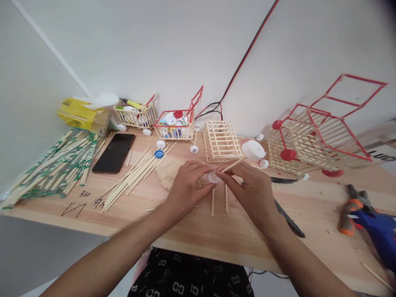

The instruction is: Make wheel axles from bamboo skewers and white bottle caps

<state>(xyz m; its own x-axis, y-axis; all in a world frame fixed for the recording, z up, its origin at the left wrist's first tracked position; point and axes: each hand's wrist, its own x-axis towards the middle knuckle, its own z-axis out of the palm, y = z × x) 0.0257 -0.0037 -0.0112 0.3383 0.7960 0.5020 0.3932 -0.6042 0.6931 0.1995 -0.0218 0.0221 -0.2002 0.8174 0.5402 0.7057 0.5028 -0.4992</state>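
Note:
Above the middle of the table my two hands meet. My left hand (193,181) pinches a small translucent white bottle cap (213,177) by its edge. Between the fingers of my right hand (247,181) is a thin wooden stick (232,165), slanting up to a larger white cap (253,150) at its far end. Its near end points at the translucent cap; whether they touch I cannot tell. Just behind my hands stands a small slatted stick basket (221,142). Two loose sticks (227,200) lie on the table below my fingers.
Loose sticks (136,177), a phone (114,153) and wrapped chopsticks (58,165) lie left. Small stick carts (175,123) stand along the wall. To the right are large red-edged carts (328,132), a black blade (289,218), orange-handled pliers (348,214) and a blue tool (375,231).

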